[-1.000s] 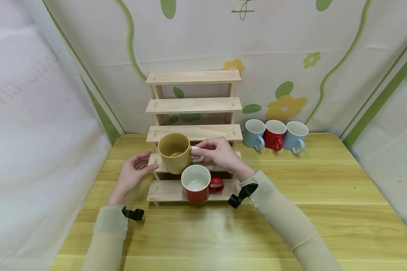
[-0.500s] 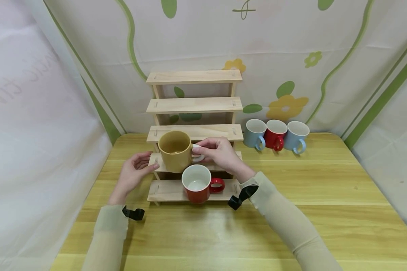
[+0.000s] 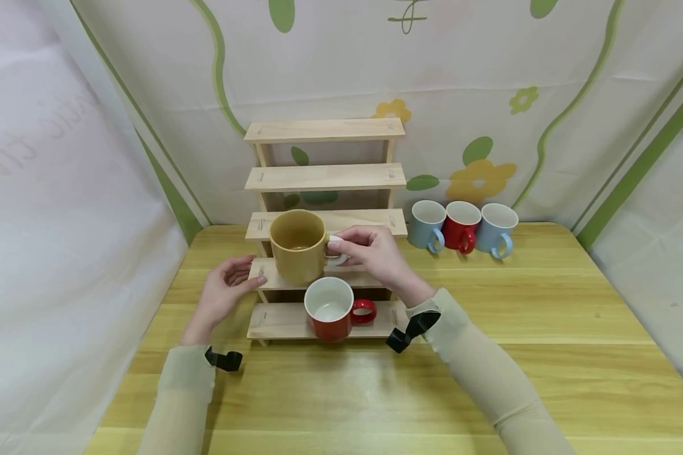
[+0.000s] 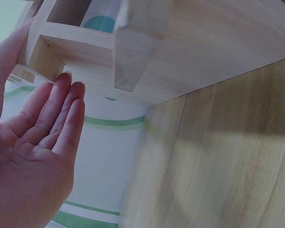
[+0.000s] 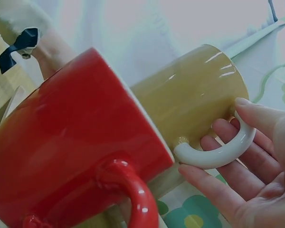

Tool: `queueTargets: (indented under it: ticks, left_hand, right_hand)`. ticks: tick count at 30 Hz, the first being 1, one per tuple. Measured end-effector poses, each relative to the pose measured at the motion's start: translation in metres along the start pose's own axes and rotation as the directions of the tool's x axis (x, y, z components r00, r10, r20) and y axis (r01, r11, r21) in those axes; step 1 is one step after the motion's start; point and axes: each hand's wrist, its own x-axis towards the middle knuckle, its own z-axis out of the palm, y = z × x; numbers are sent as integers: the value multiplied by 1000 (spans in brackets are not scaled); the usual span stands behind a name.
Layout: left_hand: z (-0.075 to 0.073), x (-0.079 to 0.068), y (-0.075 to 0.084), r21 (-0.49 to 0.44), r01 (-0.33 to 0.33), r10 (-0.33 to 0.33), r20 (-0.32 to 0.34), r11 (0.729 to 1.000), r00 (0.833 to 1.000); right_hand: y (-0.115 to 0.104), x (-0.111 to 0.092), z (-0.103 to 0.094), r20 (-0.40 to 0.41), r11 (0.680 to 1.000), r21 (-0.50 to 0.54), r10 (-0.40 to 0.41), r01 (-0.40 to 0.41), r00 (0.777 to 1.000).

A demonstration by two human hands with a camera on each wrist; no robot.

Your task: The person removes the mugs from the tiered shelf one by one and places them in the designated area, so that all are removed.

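My right hand (image 3: 375, 253) pinches the white handle (image 5: 216, 156) of a mustard-yellow mug (image 3: 299, 259). In the head view the mug is upright, overlapping the second and third steps of a wooden stepped shelf (image 3: 326, 177). At the shelf's left side, my left hand (image 3: 222, 289) grips the end of the second step between thumb and fingers; in the left wrist view its fingertips (image 4: 61, 78) meet the board's edge. Just in front of the yellow mug, a red mug (image 3: 331, 325) with a white inside stands on the lowest step, its handle to the right.
Right of the shelf, a light-blue mug (image 3: 427, 226), a red mug (image 3: 461, 229) and another light-blue mug (image 3: 495, 230) stand in a row at the back of the wooden table (image 3: 489, 297). Behind hangs a white curtain (image 3: 341, 63) with flower prints.
The yellow mug has risen a little and shifted slightly right and back with my right hand. My left hand and the red mug on the lowest step have stayed put.
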Motion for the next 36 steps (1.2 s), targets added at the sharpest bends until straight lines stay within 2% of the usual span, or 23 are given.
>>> queueTargets:
  ticks: [12,20,28,36]
  left_hand:
    - [0,-1,1,-4,8,-8,0,1000,1000]
    - [0,-1,1,3,4,-4,3,1000,1000]
    - [-1,-1,0,3,9,-9,4,1000,1000]
    - [-2,0,-4,24,14,-14,-6,1000,1000]
  right_hand:
    - [-13,-4,-5,-64,997,73,-3,7,998]
    - [-20,-7,-14,-106,992,114,-41,53,994]
    - [-28,-12,-32,-153,990,120,-59,78,986]
    - [-32,-21,-61,-211,994,77,-59,76,976]
